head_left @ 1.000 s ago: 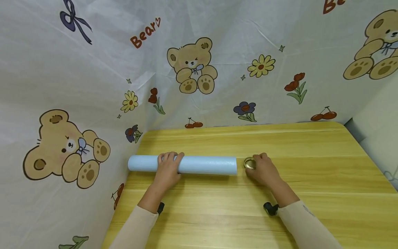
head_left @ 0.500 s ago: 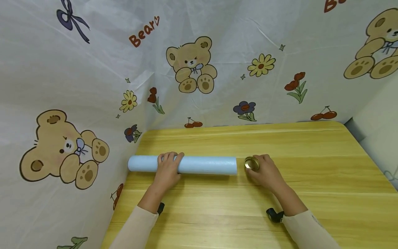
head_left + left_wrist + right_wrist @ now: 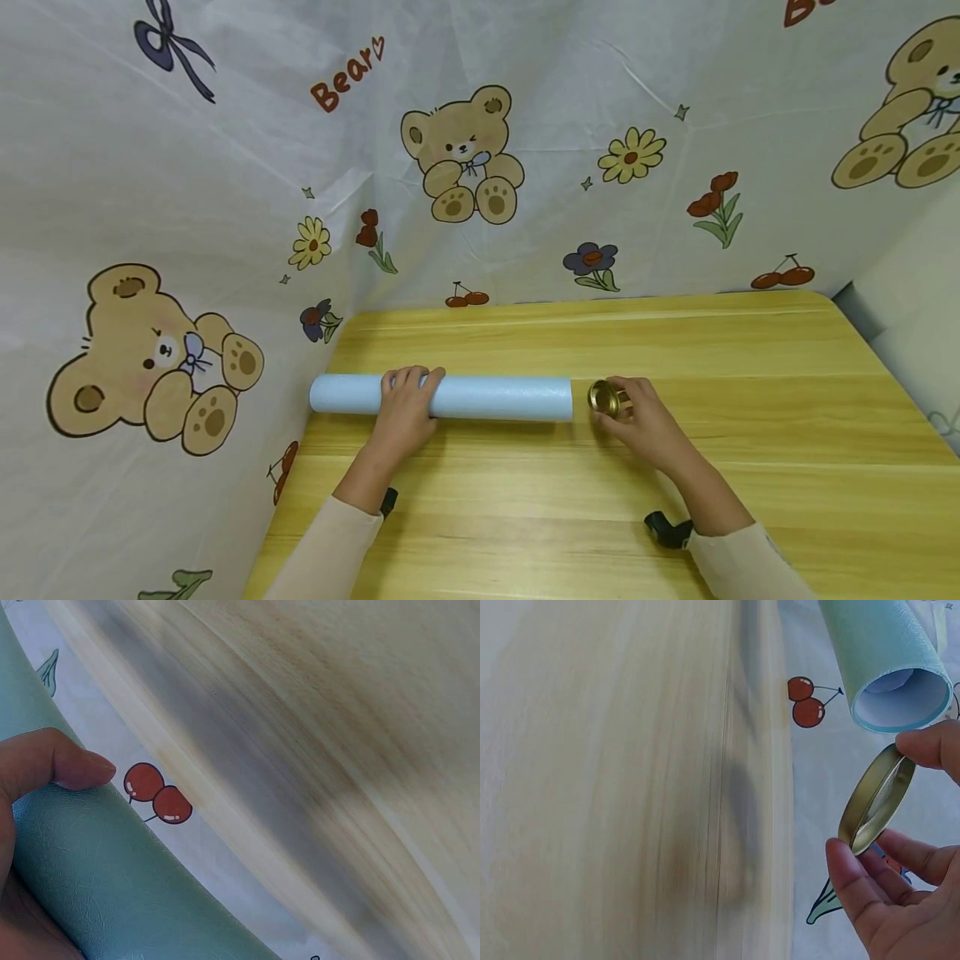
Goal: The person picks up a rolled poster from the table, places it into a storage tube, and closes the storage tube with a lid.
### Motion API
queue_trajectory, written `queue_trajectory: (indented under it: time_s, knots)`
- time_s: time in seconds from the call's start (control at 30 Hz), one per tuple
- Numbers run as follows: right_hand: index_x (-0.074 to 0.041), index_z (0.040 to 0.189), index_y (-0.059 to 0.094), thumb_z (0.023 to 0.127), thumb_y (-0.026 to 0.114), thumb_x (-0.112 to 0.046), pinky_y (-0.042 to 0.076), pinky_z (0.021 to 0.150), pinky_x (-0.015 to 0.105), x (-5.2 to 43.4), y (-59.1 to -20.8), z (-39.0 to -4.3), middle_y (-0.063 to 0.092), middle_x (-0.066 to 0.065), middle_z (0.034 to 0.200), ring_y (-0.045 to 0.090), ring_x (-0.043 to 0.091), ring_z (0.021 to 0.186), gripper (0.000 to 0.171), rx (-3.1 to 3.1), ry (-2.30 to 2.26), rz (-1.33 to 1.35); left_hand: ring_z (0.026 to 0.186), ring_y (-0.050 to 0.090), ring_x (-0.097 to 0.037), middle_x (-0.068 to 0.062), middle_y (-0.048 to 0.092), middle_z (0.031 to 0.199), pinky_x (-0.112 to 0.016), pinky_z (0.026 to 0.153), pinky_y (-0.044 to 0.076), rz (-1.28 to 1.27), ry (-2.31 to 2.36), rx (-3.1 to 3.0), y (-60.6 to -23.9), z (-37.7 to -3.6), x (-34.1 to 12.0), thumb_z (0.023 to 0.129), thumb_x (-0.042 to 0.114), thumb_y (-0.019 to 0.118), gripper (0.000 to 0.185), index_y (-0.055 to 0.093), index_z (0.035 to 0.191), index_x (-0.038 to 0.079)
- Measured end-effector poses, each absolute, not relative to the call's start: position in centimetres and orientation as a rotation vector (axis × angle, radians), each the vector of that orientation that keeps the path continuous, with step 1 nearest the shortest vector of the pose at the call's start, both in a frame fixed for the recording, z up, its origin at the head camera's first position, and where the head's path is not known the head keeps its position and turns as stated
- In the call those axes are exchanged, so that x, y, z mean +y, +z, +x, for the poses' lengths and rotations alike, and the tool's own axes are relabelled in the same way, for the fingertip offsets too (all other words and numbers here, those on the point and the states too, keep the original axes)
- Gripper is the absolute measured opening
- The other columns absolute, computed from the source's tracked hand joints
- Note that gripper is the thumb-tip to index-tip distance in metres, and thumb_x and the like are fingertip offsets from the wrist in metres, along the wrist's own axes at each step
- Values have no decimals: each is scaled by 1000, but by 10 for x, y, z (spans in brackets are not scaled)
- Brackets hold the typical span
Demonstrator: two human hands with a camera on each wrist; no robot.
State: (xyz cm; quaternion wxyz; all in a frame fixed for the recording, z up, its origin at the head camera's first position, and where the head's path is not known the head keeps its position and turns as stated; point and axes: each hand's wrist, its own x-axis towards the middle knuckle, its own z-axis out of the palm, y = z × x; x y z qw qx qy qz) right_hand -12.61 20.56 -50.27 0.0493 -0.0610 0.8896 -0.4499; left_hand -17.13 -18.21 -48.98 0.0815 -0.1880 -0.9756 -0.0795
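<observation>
A long light-blue cardboard tube (image 3: 502, 397) lies sideways, and my left hand (image 3: 405, 412) grips it from above, left of its middle. In the left wrist view the thumb (image 3: 82, 769) curves over the tube's side. The tube's right end (image 3: 904, 705) is uncapped in the right wrist view, showing a white inside. Just right of that end, my right hand (image 3: 648, 421) pinches a round gold metal lid (image 3: 602, 400) by its rim. A small gap separates lid and tube. The lid (image 3: 864, 795) stands on edge, tilted, between thumb and fingers.
Both arms reach over a wood-grain table (image 3: 510, 517). Behind it and along the left hangs a white cloth (image 3: 540, 275) printed with bears, flowers and cherries. A pale surface (image 3: 915, 350) lies beyond the table's right edge.
My right hand has turned the gold lid, which now faces more toward the tube, and its wrist has shifted down and right. The left hand and the tube stay in place.
</observation>
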Motion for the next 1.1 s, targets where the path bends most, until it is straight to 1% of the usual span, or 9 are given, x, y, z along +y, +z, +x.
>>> queue_trajectory:
  time_s: [0.17, 0.37, 0.53, 0.63, 0.73, 0.97, 1.1]
  knots:
    - [2, 149, 36, 94, 71, -15, 53, 100, 51, 204, -503, -125, 37, 24, 141, 52, 40, 123, 67, 2636, -1485, -240, 128, 50, -37, -13, 57, 133, -58, 113, 28, -558, -238, -2918, -490, -171, -182, 72, 13, 90, 80, 53, 143, 19]
    - [0, 149, 36, 93, 72, -11, 53, 101, 50, 202, -500, -123, 38, 23, 143, 52, 45, 128, 67, 2585, -1557, -330, 127, 50, -37, -13, 57, 133, -57, 113, 27, -560, -240, -2909, -490, -171, -183, 72, 13, 91, 80, 54, 142, 18]
    - [0, 149, 36, 94, 72, -17, 49, 105, 56, 199, -500, -125, 44, 21, 146, 51, 44, 133, 68, 2564, -1584, -397, 126, 51, -37, -13, 58, 132, -58, 112, 28, -573, -241, -2901, -490, -170, -183, 71, 13, 91, 79, 55, 141, 18]
    - [-2, 150, 36, 94, 73, -20, 49, 103, 57, 198, -502, -126, 46, 19, 147, 53, 43, 131, 69, 2562, -1588, -424, 126, 51, -36, -13, 58, 131, -58, 112, 29, -579, -234, -2896, -490, -170, -182, 71, 13, 91, 79, 55, 141, 18]
    - [-5, 151, 36, 94, 72, -20, 52, 99, 53, 198, -503, -127, 47, 19, 147, 56, 42, 127, 68, 2549, -1593, -434, 126, 51, -36, -13, 59, 132, -57, 112, 29, -580, -224, -2895, -490, -170, -182, 71, 13, 91, 79, 55, 141, 19]
    - [-10, 150, 40, 94, 72, -21, 55, 97, 33, 196, -503, -127, 47, 15, 150, 59, 38, 125, 65, 2475, -1631, -457, 125, 51, -37, -13, 59, 131, -57, 112, 28, -586, -241, -2897, -487, -168, -181, 72, 11, 89, 77, 55, 141, 17]
    - [-10, 149, 40, 94, 72, -22, 55, 96, 28, 195, -503, -127, 46, 15, 150, 59, 38, 125, 65, 2459, -1642, -466, 126, 51, -36, -13, 58, 131, -57, 111, 28, -587, -245, -2896, -486, -168, -180, 72, 11, 89, 77, 55, 141, 17]
